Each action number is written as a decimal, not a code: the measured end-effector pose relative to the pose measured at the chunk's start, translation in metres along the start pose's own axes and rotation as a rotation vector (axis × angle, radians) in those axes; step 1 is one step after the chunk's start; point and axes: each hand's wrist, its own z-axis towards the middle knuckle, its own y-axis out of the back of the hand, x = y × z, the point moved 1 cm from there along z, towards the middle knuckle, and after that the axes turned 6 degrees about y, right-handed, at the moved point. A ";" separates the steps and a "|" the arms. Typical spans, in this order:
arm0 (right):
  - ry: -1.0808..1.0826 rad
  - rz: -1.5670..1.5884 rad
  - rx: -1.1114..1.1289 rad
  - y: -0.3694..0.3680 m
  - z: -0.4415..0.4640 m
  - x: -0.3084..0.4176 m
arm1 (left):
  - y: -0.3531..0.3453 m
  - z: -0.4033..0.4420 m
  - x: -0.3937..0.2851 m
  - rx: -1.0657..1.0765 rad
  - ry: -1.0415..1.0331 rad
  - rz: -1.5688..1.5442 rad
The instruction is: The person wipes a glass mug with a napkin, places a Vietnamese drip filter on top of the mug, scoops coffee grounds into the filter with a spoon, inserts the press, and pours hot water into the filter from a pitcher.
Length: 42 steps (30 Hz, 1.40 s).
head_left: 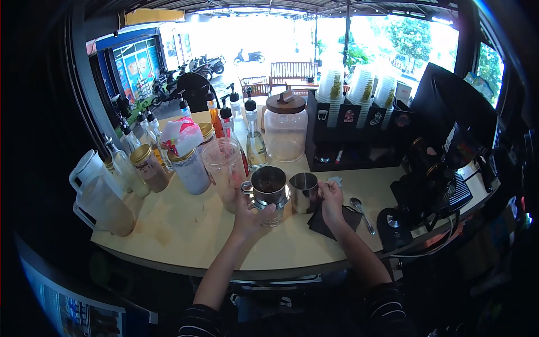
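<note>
A metal drip coffee filter (268, 184) with dark contents sits on top of a clear glass (273, 219) near the counter's front. My left hand (247, 218) is closed around the filter's lower part from the left, thumb across the front; some fingers are hidden behind it. Just to the right stands a steel milk pitcher (304, 194), upright, its handle gripped by my right hand (332, 202). A dark folded cloth (337, 222) lies under my right wrist, and a spoon (364, 215) rests farther right.
A tall clear plastic pitcher (223, 168) stands close to my left hand. Behind are pump bottles (256, 140) and a large lidded jar (285, 132). More jars (191, 171) and jugs (106, 208) line the left. A black cup rack (359, 140) and dark machine (421, 174) occupy the right.
</note>
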 end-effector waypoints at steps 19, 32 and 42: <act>-0.107 0.084 0.033 -0.003 -0.056 0.023 | -0.001 -0.001 -0.001 -0.012 0.005 -0.033; -0.065 -0.182 -0.007 0.013 0.006 -0.010 | -0.001 -0.002 0.001 -0.022 0.031 0.027; 0.087 -0.463 0.116 0.025 -0.009 0.013 | -0.006 0.006 0.010 0.030 0.007 -0.046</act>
